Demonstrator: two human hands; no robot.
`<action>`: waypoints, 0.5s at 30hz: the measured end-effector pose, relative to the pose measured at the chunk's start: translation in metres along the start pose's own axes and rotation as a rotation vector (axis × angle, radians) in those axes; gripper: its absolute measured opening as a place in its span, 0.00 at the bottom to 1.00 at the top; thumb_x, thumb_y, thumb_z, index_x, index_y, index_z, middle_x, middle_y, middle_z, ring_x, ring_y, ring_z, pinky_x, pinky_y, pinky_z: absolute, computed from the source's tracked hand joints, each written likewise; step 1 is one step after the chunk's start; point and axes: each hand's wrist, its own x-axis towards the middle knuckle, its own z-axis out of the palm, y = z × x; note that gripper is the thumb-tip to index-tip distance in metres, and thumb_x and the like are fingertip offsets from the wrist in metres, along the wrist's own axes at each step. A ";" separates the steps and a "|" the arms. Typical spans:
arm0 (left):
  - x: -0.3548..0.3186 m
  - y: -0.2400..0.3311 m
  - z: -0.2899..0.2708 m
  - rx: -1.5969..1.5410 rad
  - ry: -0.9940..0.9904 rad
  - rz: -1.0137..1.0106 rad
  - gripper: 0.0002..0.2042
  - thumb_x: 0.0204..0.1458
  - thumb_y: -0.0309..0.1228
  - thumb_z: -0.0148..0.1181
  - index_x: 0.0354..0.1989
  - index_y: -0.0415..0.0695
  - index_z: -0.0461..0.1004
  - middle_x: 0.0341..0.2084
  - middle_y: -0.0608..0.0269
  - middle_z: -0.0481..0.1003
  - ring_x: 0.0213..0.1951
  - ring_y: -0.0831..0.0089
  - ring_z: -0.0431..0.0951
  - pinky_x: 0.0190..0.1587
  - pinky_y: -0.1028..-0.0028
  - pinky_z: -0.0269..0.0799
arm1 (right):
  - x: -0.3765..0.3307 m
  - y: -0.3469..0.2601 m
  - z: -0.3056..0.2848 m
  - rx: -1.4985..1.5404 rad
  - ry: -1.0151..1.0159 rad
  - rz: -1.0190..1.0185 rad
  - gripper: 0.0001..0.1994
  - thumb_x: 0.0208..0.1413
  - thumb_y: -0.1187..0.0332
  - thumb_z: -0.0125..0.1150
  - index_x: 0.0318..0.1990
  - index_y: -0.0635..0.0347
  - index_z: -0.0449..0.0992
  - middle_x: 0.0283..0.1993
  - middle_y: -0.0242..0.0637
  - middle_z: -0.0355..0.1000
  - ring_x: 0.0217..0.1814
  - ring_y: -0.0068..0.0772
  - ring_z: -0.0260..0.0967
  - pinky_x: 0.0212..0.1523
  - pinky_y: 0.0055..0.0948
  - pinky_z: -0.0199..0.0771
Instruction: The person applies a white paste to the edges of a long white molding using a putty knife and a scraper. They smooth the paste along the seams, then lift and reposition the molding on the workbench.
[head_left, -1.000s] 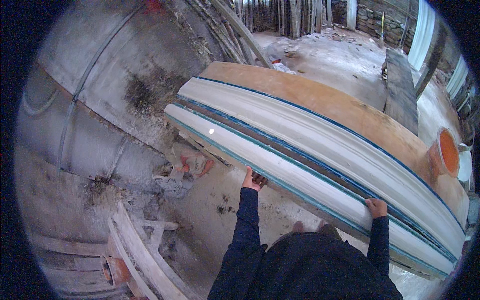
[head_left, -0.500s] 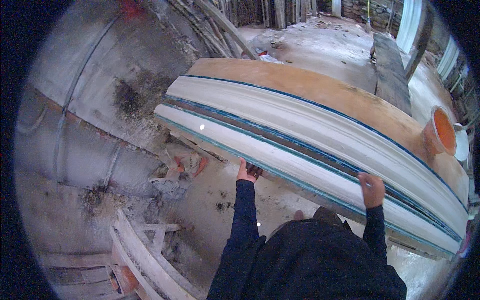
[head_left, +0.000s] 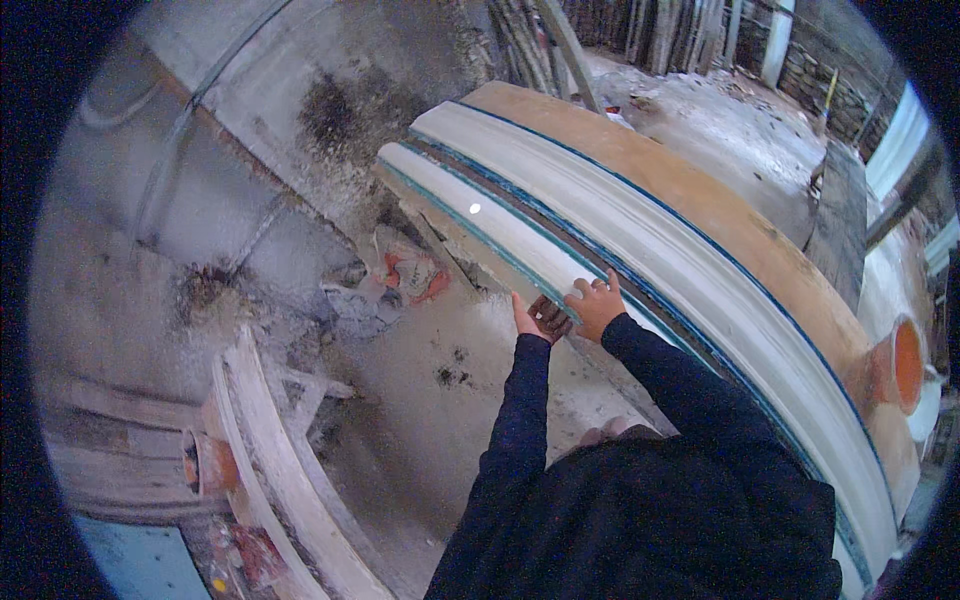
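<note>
The long white plaster moulding [head_left: 640, 250] lies lengthwise on a wooden bench [head_left: 700, 215], running from the far left toward the near right, with thin blue lines along its ridges and a darker groove down the middle. Both hands meet at its near edge. The left hand [head_left: 537, 318] cups the edge from below and outside, fingers curled against the underside, likely to steady or feel the lip of the strip. The right hand [head_left: 597, 303] rests flat on top just beside it, fingers spread and released rather than gripping, pressing on the white surface. The two hands are nearly touching, so the piece is pinched between them at one spot; whether the left one fully clasps the edge cannot be told.

An orange bucket [head_left: 897, 365] stands at the right end of the bench. Below the bench, on the dusty floor [head_left: 450, 400], lie crumpled rubble and a reddish scrap [head_left: 415, 280]. Another curved white moulding [head_left: 280, 470] rests on the floor at lower left, well apart from the hands. A stained grey wall [head_left: 200, 150] rises behind.
</note>
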 end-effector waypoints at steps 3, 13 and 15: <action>0.003 -0.004 -0.002 -0.047 -0.059 -0.014 0.30 0.41 0.66 0.39 0.35 0.50 0.66 0.19 0.59 0.67 0.19 0.61 0.65 0.24 0.58 0.65 | 0.003 0.001 -0.011 -0.020 -0.088 0.049 0.23 0.29 0.57 0.66 0.40 0.40 0.70 0.47 0.34 0.62 0.48 0.42 0.63 0.57 0.59 0.40; -0.072 0.006 -0.014 -0.205 -0.258 0.137 0.32 0.47 0.61 0.33 0.55 0.52 0.58 0.53 0.52 0.58 0.57 0.51 0.53 0.56 0.49 0.47 | 0.001 0.007 0.001 0.024 -0.013 0.064 0.24 0.28 0.57 0.67 0.40 0.38 0.71 0.48 0.31 0.61 0.48 0.40 0.62 0.56 0.60 0.41; -0.093 0.014 -0.012 -0.233 -0.428 0.169 0.32 0.48 0.61 0.31 0.55 0.53 0.57 0.56 0.53 0.55 0.58 0.52 0.52 0.56 0.49 0.46 | -0.002 0.007 0.007 0.036 0.000 0.073 0.24 0.28 0.57 0.66 0.41 0.37 0.71 0.48 0.30 0.61 0.50 0.39 0.59 0.56 0.60 0.41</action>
